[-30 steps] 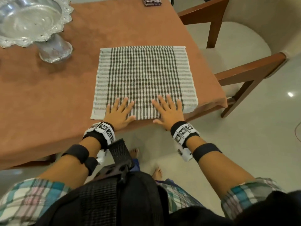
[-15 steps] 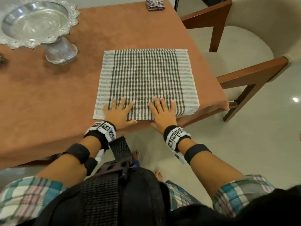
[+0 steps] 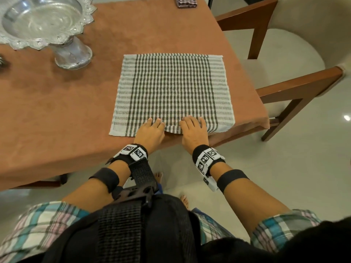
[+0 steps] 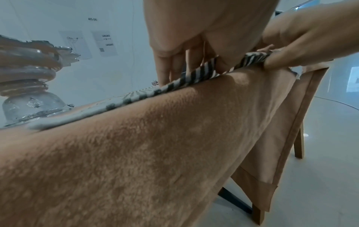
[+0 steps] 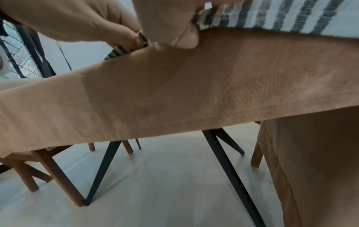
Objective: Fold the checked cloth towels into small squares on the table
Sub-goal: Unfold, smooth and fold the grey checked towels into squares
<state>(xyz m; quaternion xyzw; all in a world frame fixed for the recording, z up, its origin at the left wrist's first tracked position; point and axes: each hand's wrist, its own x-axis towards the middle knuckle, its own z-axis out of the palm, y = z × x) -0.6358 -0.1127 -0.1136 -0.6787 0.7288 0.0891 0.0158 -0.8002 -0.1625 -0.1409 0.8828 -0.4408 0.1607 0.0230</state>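
Observation:
A grey-and-white checked towel lies spread flat on the brown-clothed table. My left hand and right hand sit side by side at the middle of its near edge. Each pinches that edge, fingers on top and thumb underneath. Between the hands the edge lifts slightly off the cloth. In the left wrist view the left hand presses its fingers onto the towel. The right wrist view shows the right thumb under the towel's hem. A second, folded checked towel lies at the table's far edge.
A silver pedestal bowl stands at the far left of the table. A wooden armchair with a cream seat is against the table's right side. The towel's near right corner reaches the table's corner.
Both hands slid back from lying flat on the towel to its near edge and closer together. Their fingers curled and pinched the edge, which now lifts a little.

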